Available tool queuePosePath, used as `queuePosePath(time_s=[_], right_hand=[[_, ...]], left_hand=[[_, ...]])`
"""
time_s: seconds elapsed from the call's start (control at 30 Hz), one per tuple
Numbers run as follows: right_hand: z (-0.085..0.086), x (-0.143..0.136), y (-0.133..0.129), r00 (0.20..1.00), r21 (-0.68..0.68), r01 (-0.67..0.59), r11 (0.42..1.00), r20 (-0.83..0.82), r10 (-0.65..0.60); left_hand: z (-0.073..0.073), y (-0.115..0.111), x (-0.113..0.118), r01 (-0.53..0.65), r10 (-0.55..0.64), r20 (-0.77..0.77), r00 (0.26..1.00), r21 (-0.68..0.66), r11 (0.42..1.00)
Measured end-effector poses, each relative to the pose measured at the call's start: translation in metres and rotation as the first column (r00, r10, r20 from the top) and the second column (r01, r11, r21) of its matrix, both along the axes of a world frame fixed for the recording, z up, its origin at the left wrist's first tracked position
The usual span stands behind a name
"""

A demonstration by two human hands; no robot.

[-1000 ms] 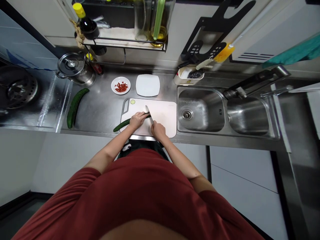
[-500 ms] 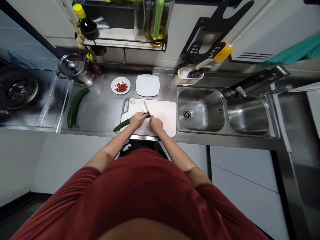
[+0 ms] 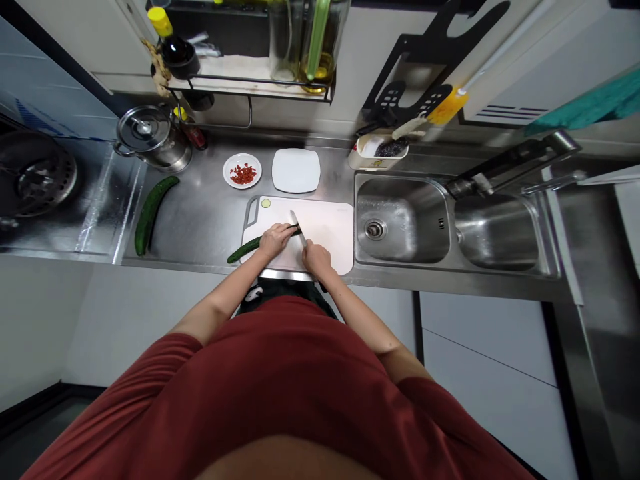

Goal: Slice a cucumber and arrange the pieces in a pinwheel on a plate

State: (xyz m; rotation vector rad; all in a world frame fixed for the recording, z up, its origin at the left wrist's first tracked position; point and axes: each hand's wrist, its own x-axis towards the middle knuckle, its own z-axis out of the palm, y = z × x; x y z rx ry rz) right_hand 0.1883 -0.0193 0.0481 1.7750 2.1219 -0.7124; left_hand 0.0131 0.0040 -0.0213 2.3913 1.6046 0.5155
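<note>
On the white cutting board point(image 3: 333, 233) lies a dark green cucumber point(image 3: 243, 249), its lower left end reaching past the board's edge. My left hand point(image 3: 275, 241) is closed over the cucumber near its right end. In my right hand point(image 3: 316, 259) is the handle of a knife point(image 3: 295, 220), whose blade points up and to the left across the cucumber's right end. A pale round cucumber slice point(image 3: 266, 203) rests at the board's upper left. Above the board are a square white plate point(image 3: 296, 171) and a round plate point(image 3: 229, 164) with red pieces on it.
Another cucumber point(image 3: 150, 215) lies on the steel counter at left, below a lidded pot point(image 3: 163, 150). A double sink point(image 3: 403, 257) with a faucet point(image 3: 515, 163) adjoins the board on the right. A holder point(image 3: 360, 160) stands behind it, and a rack point(image 3: 240, 83) hangs above.
My right hand has moved slightly down and to the right, drawing the knife back toward me. My left hand and the cucumber have stayed in place.
</note>
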Motion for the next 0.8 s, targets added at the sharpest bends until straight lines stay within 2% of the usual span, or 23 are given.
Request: queuePosePath(time_s=[0.2,0.8], right_hand=[[0.000,0.007,-0.012,1.000,-0.018,0.000,1.000,0.004,0.000],[-0.002,-0.020,0.027,0.999,0.060,0.021,0.998,-0.049,-0.018]], left_hand=[[0.002,-0.001,0.001,-0.004,0.004,-0.001,1.000,-0.005,1.000],[-0.004,0.000,0.000,0.005,-0.005,-0.006,1.000,0.022,1.000]])
